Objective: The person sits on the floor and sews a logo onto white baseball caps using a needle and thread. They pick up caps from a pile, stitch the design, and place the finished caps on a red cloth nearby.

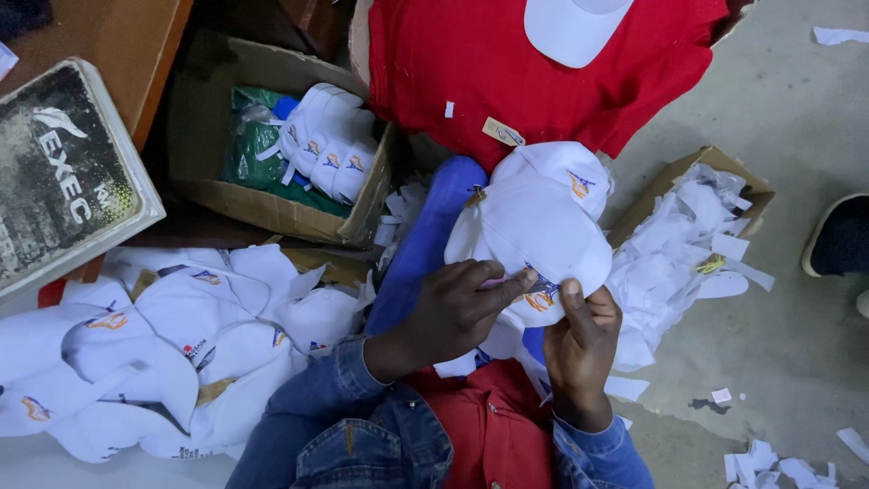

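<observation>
White cap point(534, 231) lies on the person's lap, crown away from the body, its printed front edge toward both hands. Left hand point(453, 312) and right hand point(579, 340) pinch that edge with clenched fingers point(511, 282), equally near; more caps point(163, 335) lie left.

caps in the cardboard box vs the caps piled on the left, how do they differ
The caps in the cardboard box are nested in a neat curved stack; the caps piled on the left lie loose and overlapping. The boxed ones sit on green plastic inside the cardboard box; the pile is unboxed. The boxed stack looks smaller. Both are white with small coloured emblems.
</observation>
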